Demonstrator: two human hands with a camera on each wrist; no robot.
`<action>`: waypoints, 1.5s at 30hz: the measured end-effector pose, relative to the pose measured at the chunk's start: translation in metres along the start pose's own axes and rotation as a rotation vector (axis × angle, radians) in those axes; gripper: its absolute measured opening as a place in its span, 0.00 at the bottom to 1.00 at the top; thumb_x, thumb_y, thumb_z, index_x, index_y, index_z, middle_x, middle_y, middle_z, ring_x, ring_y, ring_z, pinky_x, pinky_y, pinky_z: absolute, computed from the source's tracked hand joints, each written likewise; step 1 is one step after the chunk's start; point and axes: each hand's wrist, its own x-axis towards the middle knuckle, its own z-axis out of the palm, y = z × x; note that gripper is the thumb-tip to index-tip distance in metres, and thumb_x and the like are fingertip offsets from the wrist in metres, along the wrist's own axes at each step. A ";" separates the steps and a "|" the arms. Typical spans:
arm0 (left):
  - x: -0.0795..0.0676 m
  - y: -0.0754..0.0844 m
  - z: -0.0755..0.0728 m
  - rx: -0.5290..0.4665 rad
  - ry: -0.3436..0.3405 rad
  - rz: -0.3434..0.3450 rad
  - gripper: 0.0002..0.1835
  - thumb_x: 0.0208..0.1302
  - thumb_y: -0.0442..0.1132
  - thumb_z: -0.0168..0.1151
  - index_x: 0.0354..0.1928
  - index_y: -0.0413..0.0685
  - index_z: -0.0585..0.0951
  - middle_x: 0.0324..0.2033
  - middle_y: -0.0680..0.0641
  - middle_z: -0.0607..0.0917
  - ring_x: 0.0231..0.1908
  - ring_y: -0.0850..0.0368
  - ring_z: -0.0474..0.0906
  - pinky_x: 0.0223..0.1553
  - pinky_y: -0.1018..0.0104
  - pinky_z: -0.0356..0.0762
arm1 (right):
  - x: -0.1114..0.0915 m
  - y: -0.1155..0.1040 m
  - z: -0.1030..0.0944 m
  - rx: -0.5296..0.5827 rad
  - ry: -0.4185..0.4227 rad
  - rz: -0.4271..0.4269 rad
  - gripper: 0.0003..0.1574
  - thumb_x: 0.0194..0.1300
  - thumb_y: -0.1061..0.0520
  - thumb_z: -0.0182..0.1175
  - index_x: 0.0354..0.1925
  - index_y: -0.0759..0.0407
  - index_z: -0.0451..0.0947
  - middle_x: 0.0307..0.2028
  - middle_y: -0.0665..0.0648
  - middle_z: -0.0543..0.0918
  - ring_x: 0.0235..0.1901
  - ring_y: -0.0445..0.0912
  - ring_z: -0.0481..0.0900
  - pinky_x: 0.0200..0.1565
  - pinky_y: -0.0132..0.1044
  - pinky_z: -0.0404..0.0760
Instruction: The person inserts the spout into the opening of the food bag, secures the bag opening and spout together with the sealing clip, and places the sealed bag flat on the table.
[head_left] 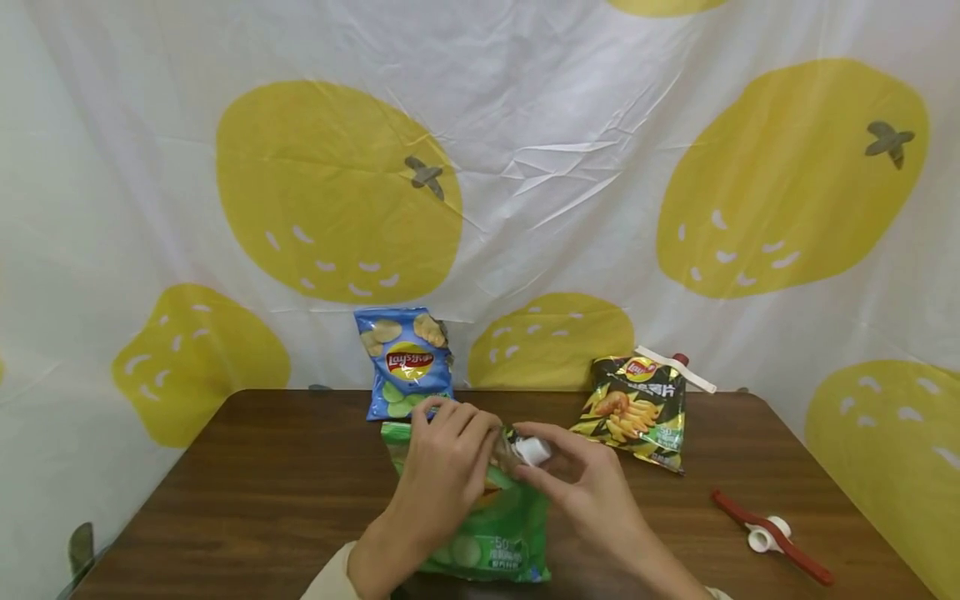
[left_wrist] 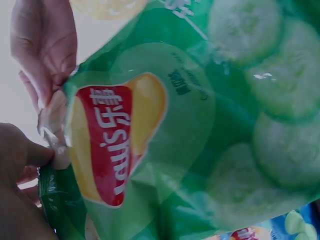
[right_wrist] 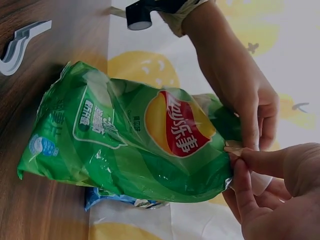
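Note:
A green bag of potato chips [head_left: 498, 521] stands upright on the table in front of me. My left hand [head_left: 450, 454] grips its top edge from the left. At the right part of that edge, my right hand [head_left: 588, 483] pinches the film between thumb and forefinger. Close by the right fingertips a small white cap-like piece [head_left: 532, 451] shows; the rest of it is hidden behind the bag and fingers. The right wrist view has the bag's front [right_wrist: 130, 135] on its side, with both hands meeting at the gathered top.
A blue chip bag [head_left: 408, 367] stands at the back. To its right leans a black chip bag [head_left: 633, 408] with a white clip and red cap [head_left: 681, 360]. A red-and-white spouted clip [head_left: 772, 535] lies at right. A grey curved piece [right_wrist: 22, 47] lies on the table [head_left: 247, 475].

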 end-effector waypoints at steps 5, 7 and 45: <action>-0.004 -0.003 0.007 -0.021 -0.018 0.008 0.04 0.67 0.34 0.64 0.35 0.52 0.85 0.31 0.55 0.83 0.37 0.56 0.78 0.55 0.46 0.68 | 0.001 0.003 0.001 0.040 -0.045 -0.016 0.30 0.59 0.65 0.69 0.61 0.59 0.77 0.45 0.58 0.84 0.32 0.44 0.86 0.35 0.38 0.85; -0.005 -0.003 0.011 -0.018 -0.014 0.010 0.04 0.67 0.35 0.63 0.35 0.52 0.85 0.31 0.55 0.83 0.39 0.56 0.78 0.56 0.46 0.68 | 0.001 0.004 0.002 0.054 -0.052 -0.011 0.32 0.60 0.65 0.69 0.62 0.59 0.75 0.47 0.58 0.84 0.33 0.44 0.86 0.36 0.38 0.85; -0.013 0.011 0.022 -0.085 -0.114 0.108 0.20 0.61 0.33 0.70 0.55 0.43 0.79 0.46 0.45 0.80 0.46 0.55 0.79 0.44 0.67 0.81 | 0.002 0.011 -0.006 0.039 -0.091 0.058 0.28 0.72 0.61 0.58 0.68 0.60 0.68 0.57 0.64 0.80 0.49 0.46 0.84 0.48 0.38 0.83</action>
